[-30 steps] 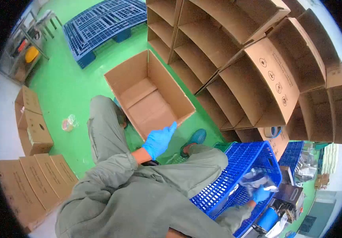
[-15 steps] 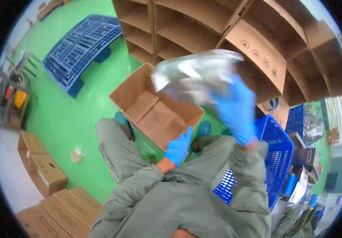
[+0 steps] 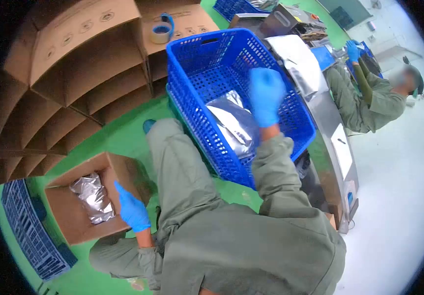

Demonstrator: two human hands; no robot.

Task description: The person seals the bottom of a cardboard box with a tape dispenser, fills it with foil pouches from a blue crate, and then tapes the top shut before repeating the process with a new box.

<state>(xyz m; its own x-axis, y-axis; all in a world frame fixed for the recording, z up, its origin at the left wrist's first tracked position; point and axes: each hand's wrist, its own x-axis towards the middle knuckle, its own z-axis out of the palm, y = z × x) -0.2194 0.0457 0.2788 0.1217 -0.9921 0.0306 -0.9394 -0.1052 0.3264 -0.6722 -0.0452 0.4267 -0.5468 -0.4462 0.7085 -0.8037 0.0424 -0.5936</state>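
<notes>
My left hand (image 3: 133,212), in a blue glove, is at the right rim of an open cardboard box (image 3: 67,221), its fingers stretched out and holding nothing. A crinkled silver pouch (image 3: 95,197) lies inside that box. Over the blue plastic basket (image 3: 199,110) is my right hand (image 3: 266,96), also gloved in blue. It is blurred and its fingers are hidden, so its grip cannot be made out. Just left of it, shiny silver pouches (image 3: 234,123) rest in the basket.
Stacked cardboard compartments (image 3: 89,69) stand at the upper left, with a tape roll (image 3: 160,33) on a carton. A blue pallet (image 3: 35,231) lies lower left. Right of the basket is a metal bench (image 3: 327,115) with a silver sheet; beyond it sits another person (image 3: 376,101).
The view has swung right towards the basket. The silver pouch my right hand held over the box has left that hand, which is now above the basket; a silver pouch lies in the box.
</notes>
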